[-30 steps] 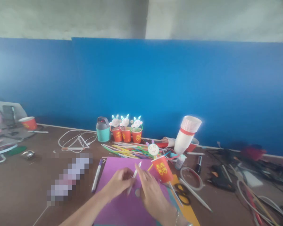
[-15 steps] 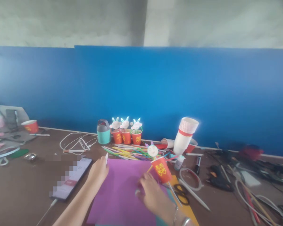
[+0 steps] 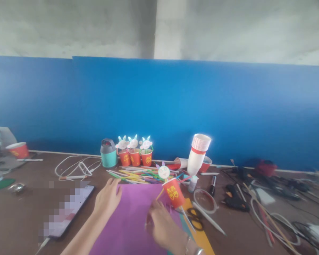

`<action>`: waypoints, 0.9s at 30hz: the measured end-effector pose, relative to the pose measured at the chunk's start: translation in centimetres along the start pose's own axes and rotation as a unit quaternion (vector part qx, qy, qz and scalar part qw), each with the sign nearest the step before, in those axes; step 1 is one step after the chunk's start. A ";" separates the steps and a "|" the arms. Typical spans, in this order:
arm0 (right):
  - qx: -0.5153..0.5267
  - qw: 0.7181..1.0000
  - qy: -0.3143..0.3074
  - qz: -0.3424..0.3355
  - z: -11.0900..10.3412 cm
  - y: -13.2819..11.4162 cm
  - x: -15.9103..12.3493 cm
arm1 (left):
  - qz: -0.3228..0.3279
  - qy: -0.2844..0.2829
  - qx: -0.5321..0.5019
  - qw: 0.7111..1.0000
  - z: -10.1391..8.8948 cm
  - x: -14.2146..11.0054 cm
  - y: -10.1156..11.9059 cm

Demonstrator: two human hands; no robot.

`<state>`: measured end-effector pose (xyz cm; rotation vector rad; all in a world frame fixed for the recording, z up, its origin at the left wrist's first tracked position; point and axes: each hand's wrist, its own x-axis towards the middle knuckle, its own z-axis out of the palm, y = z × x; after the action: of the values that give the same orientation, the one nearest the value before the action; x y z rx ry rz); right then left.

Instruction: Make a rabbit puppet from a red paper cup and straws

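My left hand (image 3: 107, 196) rests at the upper left edge of a purple sheet (image 3: 133, 205), thumb and fingers apart, nothing visible between them. Over the sheet's right side is my right hand (image 3: 163, 221), its fingers bent down and blurred; whether they hold anything is hidden. Just beyond it a red paper cup (image 3: 172, 193) with yellow characters leans, topped by a white rabbit face (image 3: 164, 172) with purple ears. A pale stick (image 3: 188, 219) reaches down from the cup. Several coloured straws (image 3: 134, 175) lie behind the sheet.
Three red cups with rabbit faces (image 3: 134, 156) stand behind the straws, beside a teal container (image 3: 108, 157). Stacked white cups (image 3: 198, 154) lean farther right. Black-handled scissors (image 3: 196, 219), a glue gun (image 3: 235, 198) and cables lie right; a phone (image 3: 71, 212) lies left.
The view has shifted right, so the table things sit farther left. The small white piece at my left fingertips is out of sight. My right hand remains near the leaning cup.
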<state>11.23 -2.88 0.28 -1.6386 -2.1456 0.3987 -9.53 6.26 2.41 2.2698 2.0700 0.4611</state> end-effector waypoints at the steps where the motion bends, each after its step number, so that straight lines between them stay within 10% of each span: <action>1: 0.005 1.000 -0.002 -0.005 0.0 0.0 -0.1 | 0.021 -0.005 -0.021 1.000 0.1 -0.2 0.6; 12: 0.085 0.995 0.047 0.034 -5.1 2.0 0.3 | 0.181 -0.224 -0.215 0.933 0.9 -4.4 5.7; 27: -0.004 0.990 0.124 0.060 -7.6 4.5 -1.5 | 0.184 -0.249 -0.140 0.941 0.5 -5.2 6.6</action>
<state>19.08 -3.32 4.66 -1.7285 -1.8745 0.2089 -3.41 0.50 2.42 2.2903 1.2676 0.1466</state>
